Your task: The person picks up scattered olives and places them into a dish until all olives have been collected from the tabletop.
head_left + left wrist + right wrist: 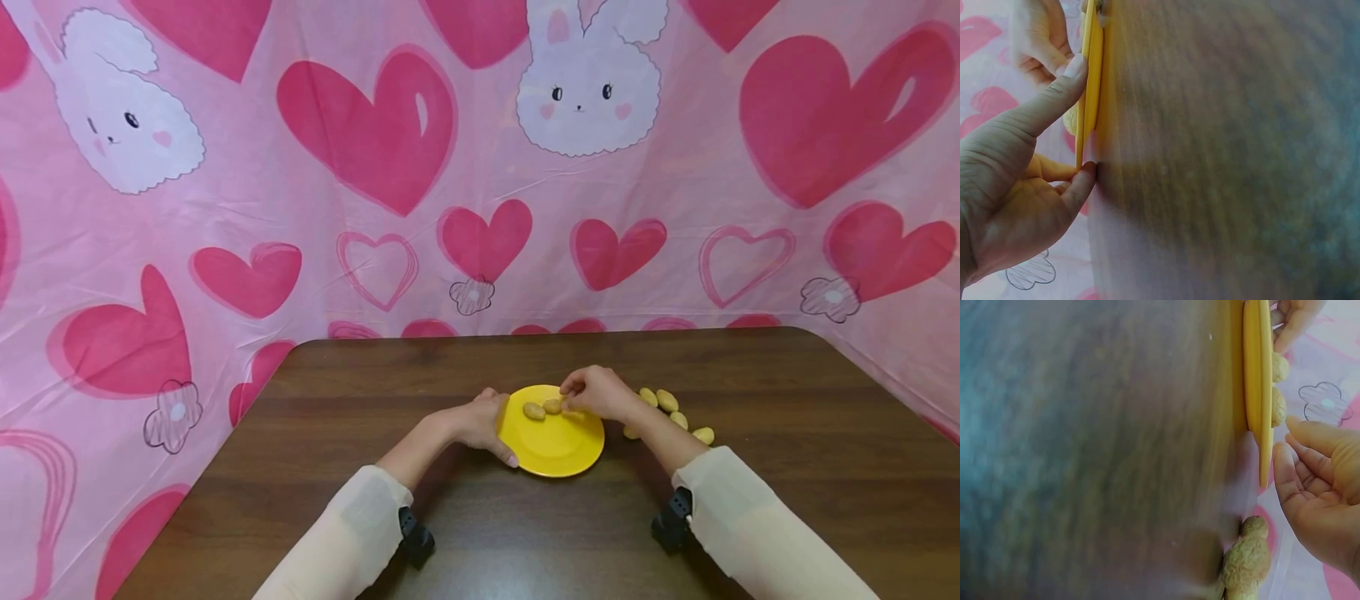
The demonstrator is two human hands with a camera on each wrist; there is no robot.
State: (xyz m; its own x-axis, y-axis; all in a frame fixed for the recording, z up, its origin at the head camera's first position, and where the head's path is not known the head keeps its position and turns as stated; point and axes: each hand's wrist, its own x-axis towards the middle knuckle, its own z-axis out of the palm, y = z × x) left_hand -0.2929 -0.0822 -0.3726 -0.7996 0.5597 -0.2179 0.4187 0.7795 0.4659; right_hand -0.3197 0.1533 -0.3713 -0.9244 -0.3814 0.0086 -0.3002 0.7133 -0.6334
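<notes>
A yellow plate (551,454) lies on the wooden table. My left hand (480,421) grips its left side, thumb at the near rim and fingers at the far rim; the left wrist view shows the thumb (1060,87) over the edge. Two tan, rough-skinned ovals, like walnuts or small potatoes, sit on the plate: a left one (534,411) and a right one (552,407). Above the plate's right side is my right hand (600,393), fingers bent. In the right wrist view its thumb tip (1300,430) is close beside the nearer oval (1278,407), with nothing between thumb and fingers.
Several more tan ovals (667,401) lie on the table right of the plate, partly behind the right forearm (671,437). A pink cloth (487,175) with hearts and rabbits hangs behind the brown table (375,367).
</notes>
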